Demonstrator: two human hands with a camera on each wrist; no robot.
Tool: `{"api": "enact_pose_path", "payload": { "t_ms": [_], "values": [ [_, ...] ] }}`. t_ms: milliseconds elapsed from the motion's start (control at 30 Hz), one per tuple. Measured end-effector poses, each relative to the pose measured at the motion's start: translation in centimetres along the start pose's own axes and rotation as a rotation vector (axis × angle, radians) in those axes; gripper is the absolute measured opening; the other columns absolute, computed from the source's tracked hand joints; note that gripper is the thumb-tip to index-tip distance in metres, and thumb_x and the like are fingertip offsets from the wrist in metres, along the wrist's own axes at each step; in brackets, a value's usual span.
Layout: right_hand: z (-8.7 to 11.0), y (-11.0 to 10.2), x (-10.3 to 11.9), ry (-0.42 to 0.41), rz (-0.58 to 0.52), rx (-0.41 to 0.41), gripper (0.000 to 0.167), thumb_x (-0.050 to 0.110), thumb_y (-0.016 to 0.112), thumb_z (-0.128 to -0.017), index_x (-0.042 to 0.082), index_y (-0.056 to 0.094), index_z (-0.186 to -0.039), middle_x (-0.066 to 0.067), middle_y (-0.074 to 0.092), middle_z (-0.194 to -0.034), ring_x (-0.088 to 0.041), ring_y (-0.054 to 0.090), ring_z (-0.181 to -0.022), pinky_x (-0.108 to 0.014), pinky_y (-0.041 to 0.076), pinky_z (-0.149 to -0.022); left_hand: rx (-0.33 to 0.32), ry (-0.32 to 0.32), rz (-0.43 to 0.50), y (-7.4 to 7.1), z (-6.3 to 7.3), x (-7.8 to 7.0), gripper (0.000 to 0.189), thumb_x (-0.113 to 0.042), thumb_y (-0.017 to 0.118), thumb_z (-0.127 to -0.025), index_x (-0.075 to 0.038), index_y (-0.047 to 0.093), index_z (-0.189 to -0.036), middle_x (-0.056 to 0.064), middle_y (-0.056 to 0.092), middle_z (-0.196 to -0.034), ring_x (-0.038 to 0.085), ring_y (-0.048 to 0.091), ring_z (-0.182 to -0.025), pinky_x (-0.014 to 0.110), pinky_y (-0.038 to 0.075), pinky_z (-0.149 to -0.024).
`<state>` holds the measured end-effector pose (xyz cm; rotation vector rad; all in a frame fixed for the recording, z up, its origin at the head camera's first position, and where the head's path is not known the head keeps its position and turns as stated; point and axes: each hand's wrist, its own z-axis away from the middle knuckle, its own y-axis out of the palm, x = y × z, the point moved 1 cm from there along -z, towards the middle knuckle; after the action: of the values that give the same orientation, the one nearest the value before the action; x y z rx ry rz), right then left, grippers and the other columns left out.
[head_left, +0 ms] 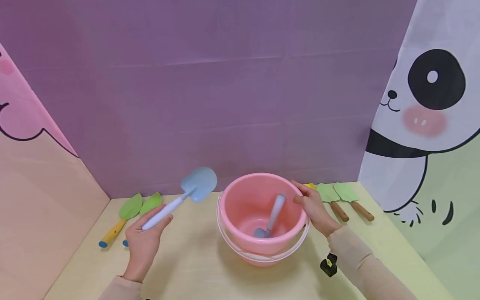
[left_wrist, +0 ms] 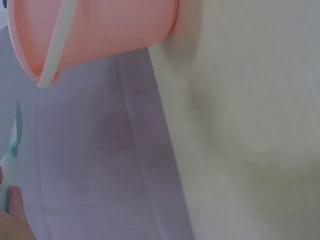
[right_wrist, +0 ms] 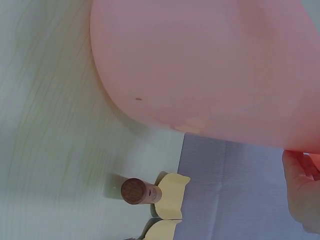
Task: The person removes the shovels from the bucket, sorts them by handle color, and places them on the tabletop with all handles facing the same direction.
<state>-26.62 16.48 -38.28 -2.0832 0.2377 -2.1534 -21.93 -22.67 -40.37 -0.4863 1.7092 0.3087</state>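
My left hand (head_left: 144, 243) grips the pale handle of a blue toy shovel (head_left: 202, 183), raised to the left of the bucket with its blade up. In the left wrist view this shovel (left_wrist: 10, 160) shows edge-on at the left side. A pink bucket (head_left: 262, 248) leans its mouth toward me, its white carry handle (head_left: 258, 258) hanging down in front. At the bucket's right rim, my right hand (head_left: 316, 210) holds on, thumb at the edge. A second blue shovel (head_left: 276, 210) with a pale handle stands inside the bucket, blade down.
Two leaf-shaped green trowels lie at the left, one with a yellow handle (head_left: 114, 231), the other (head_left: 151, 203) partly behind my left hand. Two green-bladed tools with brown handles (head_left: 361, 211) lie at the back right, beside a bit of something yellow (head_left: 310, 186). A purple wall (head_left: 225, 104) stands behind.
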Motion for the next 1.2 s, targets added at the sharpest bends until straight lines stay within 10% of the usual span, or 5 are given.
{"api": "enact_pose_path", "payload": {
  "t_ms": [333,633,933,1200],
  "values": [
    [0.0,0.1,0.0,-0.001,0.006,-0.003,0.06,0.001,0.043,-0.084,0.008,0.034,-0.142,-0.012,0.036,-0.145,-0.028,0.039,-0.13,-0.041,0.037,-0.103,0.018,-0.216,-0.012,0.5,-0.8,4.4,0.051,-0.024,0.077,-0.072,-0.004,0.063,-0.117,-0.031,0.059,-0.079,-0.007,0.054,-0.077,0.012,0.041,-0.064],
    [0.0,0.1,-0.1,-0.001,0.005,0.0,0.059,0.001,0.043,-0.084,0.008,0.033,-0.142,-0.013,0.035,-0.145,-0.029,0.038,-0.13,-0.04,0.037,-0.102,0.035,-0.224,-0.08,1.0,-1.0,6.8,0.047,-0.019,0.075,-0.074,-0.002,0.063,-0.116,-0.033,0.055,-0.075,-0.014,0.054,-0.073,0.009,0.044,-0.065],
    [-0.2,0.0,0.0,-0.009,0.019,-0.011,0.059,0.001,0.043,-0.083,0.009,0.036,-0.141,-0.012,0.037,-0.144,-0.027,0.04,-0.128,-0.039,0.039,-0.101,-0.014,-0.234,-0.213,0.9,-1.4,8.4,0.043,-0.018,0.073,-0.074,-0.004,0.065,-0.113,0.016,0.062,-0.116,-0.017,0.046,-0.069,0.008,0.042,-0.063],
    [-0.1,0.0,-0.2,-0.014,0.025,-0.002,0.059,0.001,0.043,-0.083,0.009,0.035,-0.141,-0.012,0.037,-0.144,-0.027,0.04,-0.129,-0.038,0.039,-0.101,-0.032,-0.259,-0.254,0.2,-1.6,9.7,0.044,-0.018,0.069,-0.077,0.0,0.061,-0.116,0.023,0.056,-0.122,0.003,0.055,-0.087,0.002,0.037,-0.06]
  ]
}}
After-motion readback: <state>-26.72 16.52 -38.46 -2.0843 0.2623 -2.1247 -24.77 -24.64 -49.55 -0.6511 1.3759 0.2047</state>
